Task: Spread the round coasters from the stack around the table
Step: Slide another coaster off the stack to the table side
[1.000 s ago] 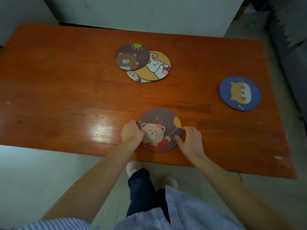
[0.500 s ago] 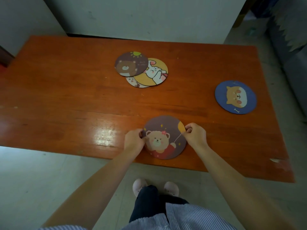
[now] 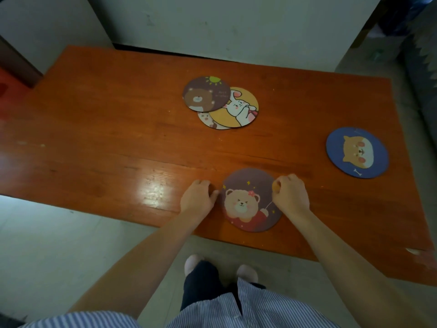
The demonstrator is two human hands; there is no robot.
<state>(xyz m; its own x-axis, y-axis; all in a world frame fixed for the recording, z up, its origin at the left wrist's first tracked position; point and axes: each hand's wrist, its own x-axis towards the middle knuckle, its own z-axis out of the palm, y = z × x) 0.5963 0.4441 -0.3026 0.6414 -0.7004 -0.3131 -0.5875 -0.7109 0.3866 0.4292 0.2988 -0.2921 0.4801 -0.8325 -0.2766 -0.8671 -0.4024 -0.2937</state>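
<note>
A purple round coaster with a pink-cheeked bear (image 3: 248, 200) lies flat near the front edge of the orange wooden table (image 3: 94, 114). My right hand (image 3: 292, 196) rests on its right rim, fingers curled over the edge. My left hand (image 3: 197, 200) sits on the table just left of it, fingers curled, thumb tip beside the rim. Further back lies the loose stack: a brown bear coaster (image 3: 205, 94) on top, a yellow rabbit coaster (image 3: 238, 110) under it, and a pale coaster (image 3: 208, 120) peeking out below. A blue dog coaster (image 3: 357, 152) lies alone at the right.
The table's front edge runs just below my hands, with grey floor and my legs and slippers (image 3: 192, 263) beneath. A pale wall (image 3: 224, 27) stands behind the table. Bare wood stretches over the left half of the table.
My left hand has slid off the bear coaster's left rim onto the wood. The right hand stays on the right rim. The coaster has barely moved; the camera has tilted up.
</note>
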